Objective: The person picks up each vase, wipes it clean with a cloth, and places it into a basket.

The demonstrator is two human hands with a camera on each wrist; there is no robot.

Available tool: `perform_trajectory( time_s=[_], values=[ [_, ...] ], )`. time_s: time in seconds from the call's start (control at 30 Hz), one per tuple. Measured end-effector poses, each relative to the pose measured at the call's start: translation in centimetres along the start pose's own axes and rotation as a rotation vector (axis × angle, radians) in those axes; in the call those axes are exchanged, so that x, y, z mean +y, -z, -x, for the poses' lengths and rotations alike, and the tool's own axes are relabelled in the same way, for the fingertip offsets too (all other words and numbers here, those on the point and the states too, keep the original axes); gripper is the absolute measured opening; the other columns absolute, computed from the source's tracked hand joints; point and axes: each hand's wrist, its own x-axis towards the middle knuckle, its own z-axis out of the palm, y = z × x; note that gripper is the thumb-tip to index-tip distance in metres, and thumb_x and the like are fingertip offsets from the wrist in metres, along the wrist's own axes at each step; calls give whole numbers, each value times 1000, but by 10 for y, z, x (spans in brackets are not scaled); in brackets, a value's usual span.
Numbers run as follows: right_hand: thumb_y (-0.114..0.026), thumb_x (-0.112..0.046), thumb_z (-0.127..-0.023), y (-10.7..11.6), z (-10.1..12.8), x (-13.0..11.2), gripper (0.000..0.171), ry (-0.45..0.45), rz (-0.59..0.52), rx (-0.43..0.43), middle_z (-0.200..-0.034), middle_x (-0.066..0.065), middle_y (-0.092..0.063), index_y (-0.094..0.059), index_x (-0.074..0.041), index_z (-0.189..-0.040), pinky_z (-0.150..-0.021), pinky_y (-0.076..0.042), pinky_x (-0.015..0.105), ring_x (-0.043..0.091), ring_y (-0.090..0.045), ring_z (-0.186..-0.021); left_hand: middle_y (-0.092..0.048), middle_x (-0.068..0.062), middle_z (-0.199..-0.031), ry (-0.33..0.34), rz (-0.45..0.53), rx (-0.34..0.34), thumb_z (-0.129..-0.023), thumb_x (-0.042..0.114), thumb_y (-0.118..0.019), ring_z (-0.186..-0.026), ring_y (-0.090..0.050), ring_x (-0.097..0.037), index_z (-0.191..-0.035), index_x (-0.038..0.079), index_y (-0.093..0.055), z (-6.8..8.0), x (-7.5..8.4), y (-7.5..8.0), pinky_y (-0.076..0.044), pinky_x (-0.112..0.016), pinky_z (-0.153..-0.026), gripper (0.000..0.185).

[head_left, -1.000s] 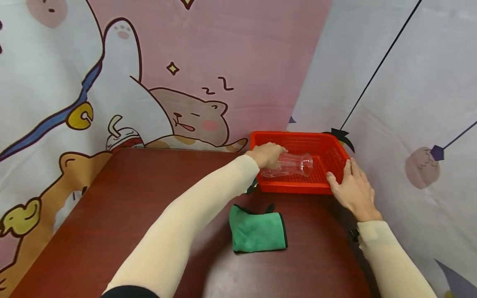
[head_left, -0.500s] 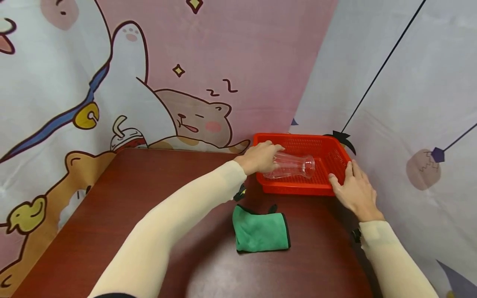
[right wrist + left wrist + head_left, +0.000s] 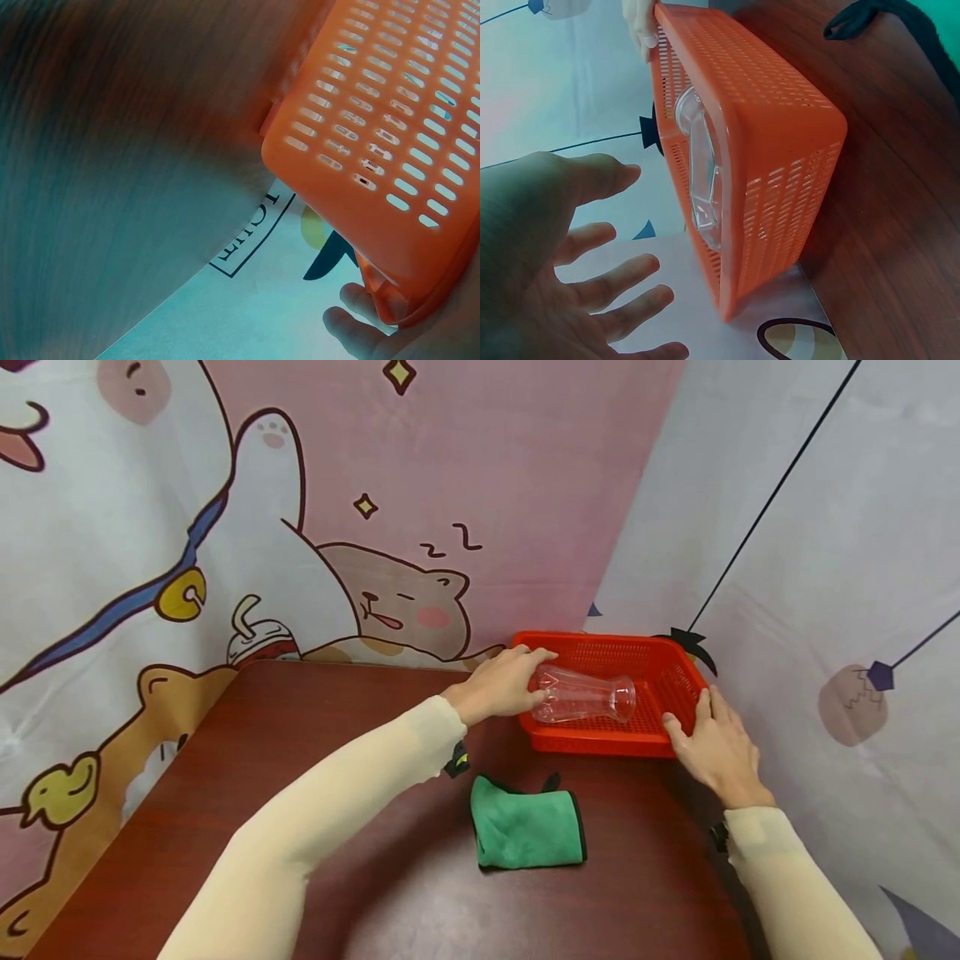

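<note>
A clear glass [image 3: 588, 697] lies on its side in the red mesh basket [image 3: 600, 740] at the table's far right corner. My left hand [image 3: 498, 683] is just left of the glass's wide end, at the basket's left wall. The left wrist view shows this hand [image 3: 577, 255] with fingers spread and holding nothing, a little apart from the basket [image 3: 772, 112] and the glass [image 3: 701, 180]. My right hand [image 3: 712, 743] rests with straight fingers against the basket's near right corner. In the right wrist view its fingertips [image 3: 360, 319] lie under the basket [image 3: 390, 135] corner.
A folded green cloth [image 3: 528, 822] with a black loop lies on the dark red table [image 3: 300, 735] in front of the basket. Cartoon-printed fabric walls close in the table at the back and right. A black strap sits at my left wrist [image 3: 456, 762].
My left hand has let go of the glass and drawn back to the left, leaving the glass in the basket. The right hand stays at the basket's corner.
</note>
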Motion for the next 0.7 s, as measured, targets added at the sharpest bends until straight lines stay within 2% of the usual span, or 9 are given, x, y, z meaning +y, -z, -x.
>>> perform_trajectory(
  time_s=[0.17,0.37,0.47,0.57,0.7],
  values=[
    [-40,-68,-100,-1,0,0,101,0,-6,0,-170,27,-1,-4,0,-164,-93,-32,84,59,-19,-144,-53,-4,-144,4,25,36,-95,40,-74,-120,-55,-19,-158,24,-42,9,-6,5,-52,-44,-100,73],
    [-40,-68,-100,-5,0,-1,100,-2,-13,8,-170,27,-2,-5,0,-164,-94,-31,84,60,-22,-142,-56,-4,-136,7,43,69,-95,40,-74,-109,-57,-17,-157,25,-44,24,-20,9,-55,-39,-90,71],
    [-41,-68,-100,-5,0,-2,100,3,-19,27,-170,27,-4,-7,-1,-164,-96,-31,83,59,-23,-142,-55,-3,-139,16,68,86,-95,38,-75,-116,-56,-18,-157,25,-44,35,-30,11,-53,-40,-94,71],
    [-42,-68,-100,-6,1,-2,100,10,-25,47,-170,26,-5,-7,-2,-165,-97,-31,82,58,-22,-144,-53,-4,-145,33,97,106,-96,36,-75,-127,-54,-22,-157,25,-44,50,-42,12,-50,-45,-103,69],
    [-43,-68,-100,-8,5,-2,100,25,-32,63,-170,25,-4,-5,-2,-165,-99,-29,82,57,-17,-147,-51,-5,-151,75,129,118,-96,35,-74,-138,-48,-28,-157,27,-45,71,-59,13,-45,-54,-108,68]
  ],
)
